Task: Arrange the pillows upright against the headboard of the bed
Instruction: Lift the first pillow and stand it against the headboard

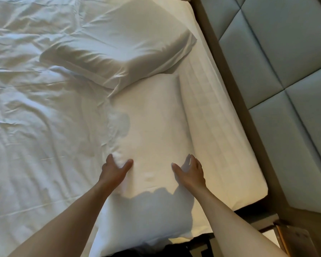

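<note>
Pinching pillow (152, 127) edge in curled left fingers (110, 158), bracing with spread right fingers (194, 161), likely to stand it against headboard (285, 52) right of them.

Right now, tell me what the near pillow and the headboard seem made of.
Near pillow: white woven cloth, probably cotton, matte; it creases softly. Headboard: padded panels in a smooth grey-green covering, perhaps faux leather; faint sheen, recessed seams between panels.

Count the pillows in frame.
2. The near pillow lies flat under the left hand and right hand; the far pillow lies flat beyond it. Others may be off-frame.
</note>
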